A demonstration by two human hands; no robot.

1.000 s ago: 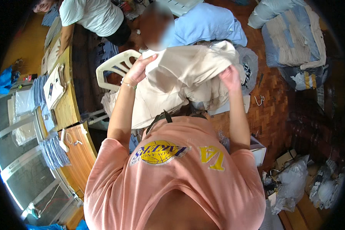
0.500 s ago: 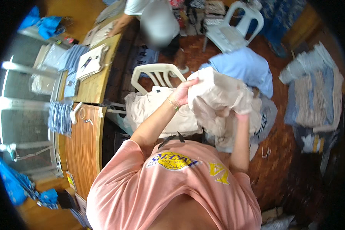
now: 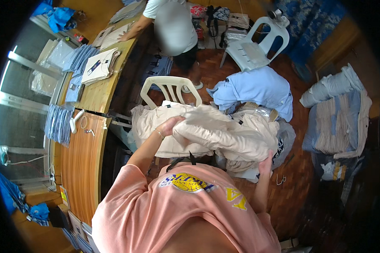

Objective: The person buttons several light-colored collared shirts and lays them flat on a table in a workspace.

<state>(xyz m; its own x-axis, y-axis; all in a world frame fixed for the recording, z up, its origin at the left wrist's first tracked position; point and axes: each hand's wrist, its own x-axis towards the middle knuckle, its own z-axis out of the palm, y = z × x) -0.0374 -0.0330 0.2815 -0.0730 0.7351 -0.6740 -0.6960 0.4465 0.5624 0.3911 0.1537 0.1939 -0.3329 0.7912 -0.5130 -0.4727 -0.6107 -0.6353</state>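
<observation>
Head view: looking down over a peach shirt (image 3: 177, 215) at both hands.
Left hand (image 3: 169, 125): closing over the near edge of a cream garment (image 3: 223, 137), fingertips buried in folds.
Right hand (image 3: 266, 162): gripping the same garment from beneath, fingers mostly hidden.
Garment: bunching between both grips, over a cream pile (image 3: 156, 126).
Beyond grip: cream plastic chair (image 3: 171, 89), seat covered.
Far off: a person's arm (image 3: 135, 27), reaching onto a wooden table (image 3: 99, 90).

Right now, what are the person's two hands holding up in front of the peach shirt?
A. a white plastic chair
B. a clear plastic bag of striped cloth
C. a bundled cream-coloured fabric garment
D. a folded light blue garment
C: the left hand grips the top and the right hand the lower end of the bundled cream-coloured fabric garment; the light blue garment lies beyond, untouched.
</observation>
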